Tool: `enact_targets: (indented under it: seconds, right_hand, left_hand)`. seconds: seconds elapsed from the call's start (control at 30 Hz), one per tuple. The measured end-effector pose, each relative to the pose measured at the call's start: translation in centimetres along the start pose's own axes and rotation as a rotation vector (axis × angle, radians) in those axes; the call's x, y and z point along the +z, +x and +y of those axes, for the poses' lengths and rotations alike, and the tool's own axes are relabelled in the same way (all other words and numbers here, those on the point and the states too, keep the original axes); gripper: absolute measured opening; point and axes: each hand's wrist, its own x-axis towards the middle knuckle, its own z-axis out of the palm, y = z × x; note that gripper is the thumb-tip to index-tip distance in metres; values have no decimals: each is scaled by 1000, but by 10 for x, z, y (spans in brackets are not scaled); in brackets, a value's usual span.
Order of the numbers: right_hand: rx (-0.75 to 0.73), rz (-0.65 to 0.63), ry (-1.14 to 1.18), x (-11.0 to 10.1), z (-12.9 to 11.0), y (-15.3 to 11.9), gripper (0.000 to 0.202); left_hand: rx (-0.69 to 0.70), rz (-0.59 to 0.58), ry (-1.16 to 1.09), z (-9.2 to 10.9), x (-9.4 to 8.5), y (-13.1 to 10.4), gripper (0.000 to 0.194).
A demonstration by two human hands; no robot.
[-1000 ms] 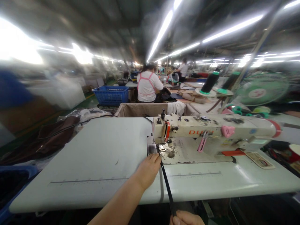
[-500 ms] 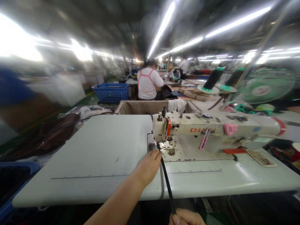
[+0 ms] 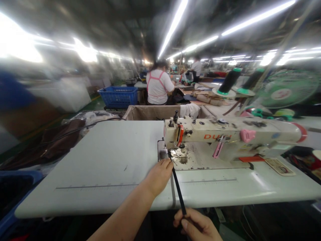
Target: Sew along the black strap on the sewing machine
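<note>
A narrow black strip (image 3: 179, 189) runs from the needle area of a white sewing machine (image 3: 198, 134) down over the table's front edge. My left hand (image 3: 160, 175) lies on the table just in front of the presser foot, its fingers together on the strip's upper end. Below the table edge, my right hand (image 3: 197, 224) pinches the lower part of the strip between thumb and fingers. The strip looks taut between both hands. What lies under my left fingertips is hidden.
The pale table (image 3: 107, 160) has a printed ruler line. Pink snips (image 3: 218, 149) hang on the machine. Behind stand a fabric-lined bin (image 3: 150, 112), a blue basket (image 3: 119, 96), and a person in a white shirt (image 3: 157, 85). Thread cones (image 3: 229, 81) and a green fan (image 3: 286, 90) are at right.
My right hand has come up slightly along the strip and more of it shows, with the fingers more spread around it. My left hand has hardly moved. The view has shifted a little.
</note>
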Motion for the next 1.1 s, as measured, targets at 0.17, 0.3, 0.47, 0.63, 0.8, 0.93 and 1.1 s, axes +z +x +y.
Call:
enact_targets:
  seconds: [0.17,0.3,0.47,0.63,0.8,0.93,1.1]
  right_hand:
    - [72,64,129,6,4,-1,51]
    - [85,72,109,5,8,-3,53]
    - [91,58,95,6,5,-9,53]
    - [89,60,73,10,-5,-13,49]
    - [99,62,54,13,-11,-15,50]
    - [111,67,39,13,-9,-15,52]
    - [75,59,2,13,-8,-15,55]
  left_hand:
    - [38,20,44,0,0,0,22]
    - [16,23,29,0,0,0,21]
    - [18,18,26,-1,1,-1,21]
    - [33,30,26,-1,-1,-1,22]
    - [-13,27,1,-2,-2,-1,24]
    - [-4,-6,5,-1,-4,-1,24]
    - [-5,-17,2,-1,-8,0,22]
